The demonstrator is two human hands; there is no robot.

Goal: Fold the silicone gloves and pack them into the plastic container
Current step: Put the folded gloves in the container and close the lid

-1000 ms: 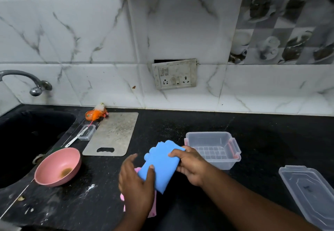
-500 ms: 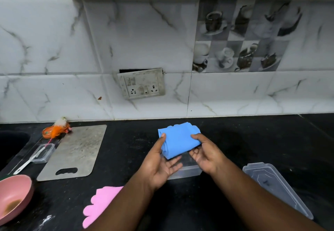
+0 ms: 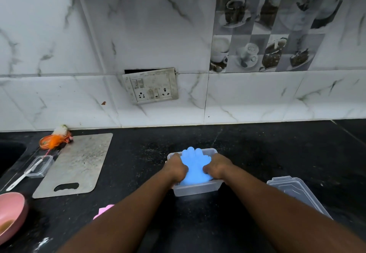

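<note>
Now both hands, left (image 3: 175,166) and right (image 3: 216,166), palms down, fingers curled, pressing blue glove (image 3: 195,163) into plastic container (image 3: 196,190).

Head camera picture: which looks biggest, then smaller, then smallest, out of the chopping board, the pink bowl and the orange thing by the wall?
1. Chopping board.
2. Pink bowl, partly cut off by the picture's edge and nearer the camera, so unsure.
3. Orange thing.
</note>
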